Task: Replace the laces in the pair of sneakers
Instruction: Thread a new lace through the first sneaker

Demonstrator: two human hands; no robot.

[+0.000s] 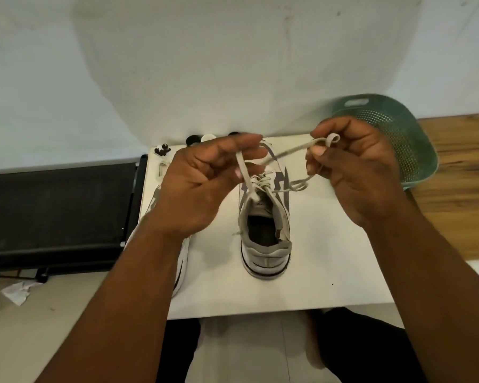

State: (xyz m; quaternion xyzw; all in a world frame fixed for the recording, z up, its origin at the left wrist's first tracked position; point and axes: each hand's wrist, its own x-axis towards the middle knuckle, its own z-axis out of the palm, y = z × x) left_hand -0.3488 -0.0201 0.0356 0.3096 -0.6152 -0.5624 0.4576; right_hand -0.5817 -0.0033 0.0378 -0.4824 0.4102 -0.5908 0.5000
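- The sneaker sat on the white table, heel toward me, toe pointing away, so its long axis ran straight out from me.
- My left hand pinched one lace end just above the sneaker's tongue, lifted up from the eyelets.
- My right hand pinched the other lace end, folded into a small loop, up and right of the sneaker.
- The second sneaker lay left of it, mostly under my left arm.
- A green basket sat right of the sneaker, not really in the way.

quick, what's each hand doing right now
Left hand: pinching one end of the lace above the sneaker.
Right hand: pinching the other lace end, folded into a small loop.
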